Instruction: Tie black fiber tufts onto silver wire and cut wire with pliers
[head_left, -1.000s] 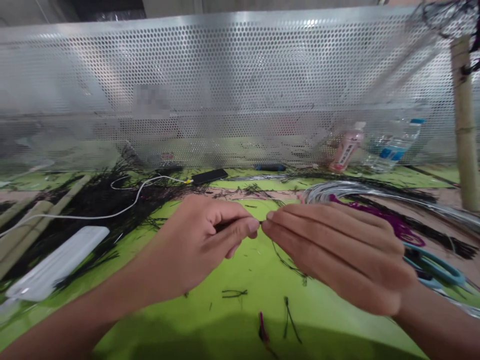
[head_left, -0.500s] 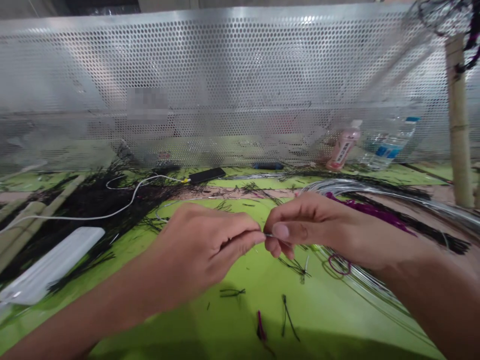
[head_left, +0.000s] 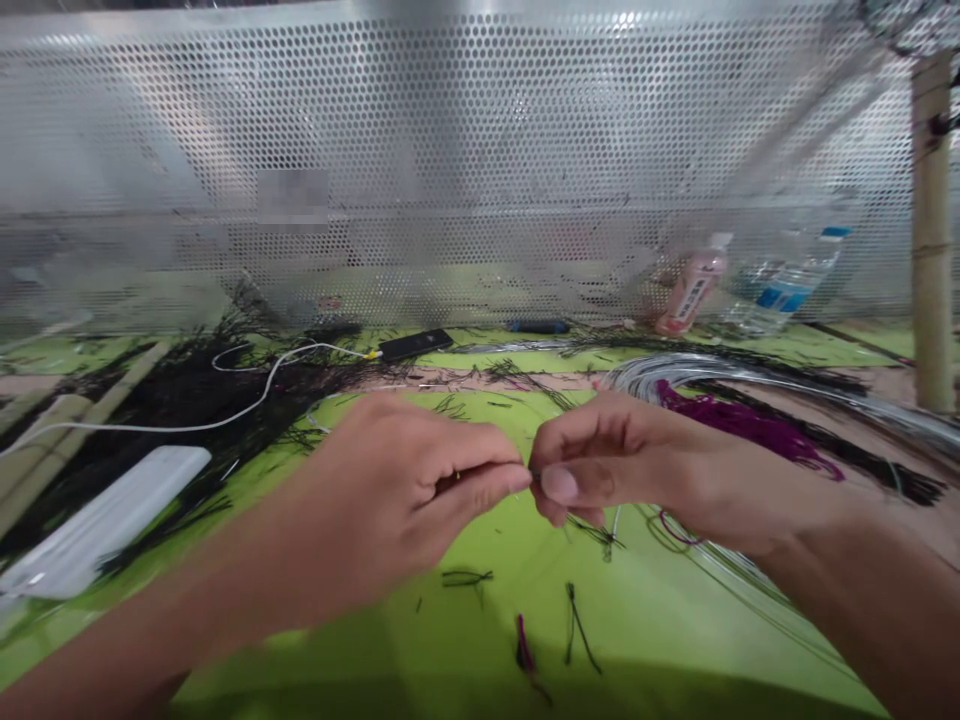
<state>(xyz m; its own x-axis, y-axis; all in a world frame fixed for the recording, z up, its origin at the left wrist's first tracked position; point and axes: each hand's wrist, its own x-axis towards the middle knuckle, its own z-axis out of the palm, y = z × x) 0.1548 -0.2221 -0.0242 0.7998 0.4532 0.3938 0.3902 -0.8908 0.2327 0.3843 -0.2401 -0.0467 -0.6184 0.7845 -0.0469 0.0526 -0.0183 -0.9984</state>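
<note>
My left hand (head_left: 409, 490) is closed in a pinch, thumb against forefinger, over the green tabletop (head_left: 420, 640). Facing it, almost fingertip to fingertip, my right hand (head_left: 637, 465) pinches too, its other fingers curled beneath. Between the two pinches shows a tiny bit of a thin dark strand (head_left: 535, 477); the rest is hidden by the fingers, and both hands seem to hold it. Below lie short black strand pieces (head_left: 466, 577) and a purple-and-black scrap (head_left: 523, 645). Purple thread (head_left: 735, 425) lies behind my right wrist.
A coil of silvery wire (head_left: 667, 372) curves along the right. Behind stand a pink bottle (head_left: 694, 290), a clear bottle (head_left: 787, 295) and a perforated metal panel (head_left: 480, 150). On the left are black fibres (head_left: 187, 390), a white power bank (head_left: 112, 520) and a phone (head_left: 414, 345) on a cable.
The gap between my fingertips has narrowed slightly, and less of the strand shows. Both hands keep their pinch. The view has shifted a little.
</note>
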